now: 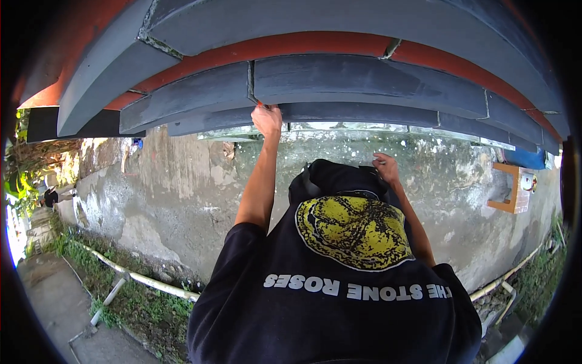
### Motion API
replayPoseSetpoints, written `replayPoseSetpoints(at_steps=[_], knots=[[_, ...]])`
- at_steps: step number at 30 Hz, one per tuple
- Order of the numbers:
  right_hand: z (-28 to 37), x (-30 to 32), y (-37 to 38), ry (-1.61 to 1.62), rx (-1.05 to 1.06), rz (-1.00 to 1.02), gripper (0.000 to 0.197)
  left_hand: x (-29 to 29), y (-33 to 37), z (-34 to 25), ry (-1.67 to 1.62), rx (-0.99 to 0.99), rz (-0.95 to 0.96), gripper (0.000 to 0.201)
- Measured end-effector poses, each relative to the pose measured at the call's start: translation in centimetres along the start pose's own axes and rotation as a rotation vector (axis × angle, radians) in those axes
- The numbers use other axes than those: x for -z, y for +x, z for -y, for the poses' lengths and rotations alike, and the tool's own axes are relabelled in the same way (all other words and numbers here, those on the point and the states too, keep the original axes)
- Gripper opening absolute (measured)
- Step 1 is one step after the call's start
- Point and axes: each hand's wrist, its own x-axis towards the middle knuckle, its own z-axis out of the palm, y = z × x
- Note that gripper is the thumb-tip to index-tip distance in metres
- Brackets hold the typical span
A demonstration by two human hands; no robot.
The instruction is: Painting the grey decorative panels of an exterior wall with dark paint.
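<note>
My left hand (267,119) reaches up to the lower edge of a long dark grey panel (351,76). Its fingers are closed round a small red-ended thing (260,104), mostly hidden by the hand. That red end meets the bottom of a dark vertical joint (251,80) between two grey panels. My right hand (386,168) is lower, beside the top of my black printed shirt (345,303). Its fingers are curled in, and whatever they may hold is too small to tell. The grey panels run in stepped rows, and some faces have darker patches.
Red bands (291,45) run between the grey rows. A stained concrete surface (176,182) spreads beneath. An orange-brown wooden stool (515,189) stands at the right near a blue object (526,158). Pale pipes (145,280) cross the weeds at the lower left. Someone in dark clothing (50,197) is far left.
</note>
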Motion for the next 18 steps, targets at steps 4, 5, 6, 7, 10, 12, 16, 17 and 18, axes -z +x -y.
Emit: replayPoseSetpoints(at_steps=[4,5,6,7,10,12,16,17,18], knots=[[-2.5,1.1,-0.4,0.029,-0.102,-0.032,0.035,0.2,-2.0,-0.9,0.016,-0.372,-0.073,0.019],[-2.9,1.3,-0.5,0.051,-0.116,-0.019,0.035,-0.5,-2.6,-1.4,0.111,-0.357,0.009,0.019],[-3.2,1.5,-0.6,0.073,-0.131,-0.007,0.035,-1.2,-3.5,-2.0,0.204,-0.341,0.092,0.019],[-3.6,1.6,-0.8,0.070,-0.127,-0.002,0.035,-2.3,-4.6,-2.4,0.256,-0.341,0.139,0.019],[-4.9,2.0,-0.5,0.125,-0.196,0.000,0.037,-4.8,-7.2,-5.7,0.159,-0.310,0.130,0.014],[-5.4,2.0,-0.9,0.165,-0.207,0.019,0.037,-6.6,-8.1,-7.3,0.109,-0.180,0.199,0.016],[-6.1,2.1,-1.1,0.188,-0.283,0.058,0.037,-6.0,-8.4,-8.7,-0.073,-0.148,0.131,0.017],[-6.3,2.2,-1.1,0.222,-0.301,0.078,0.037,-5.3,-7.7,-7.9,-0.086,-0.130,0.147,0.019],[-6.5,2.2,-1.1,0.257,-0.320,0.098,0.037,-4.4,-6.8,-7.0,-0.100,-0.112,0.163,0.022]])
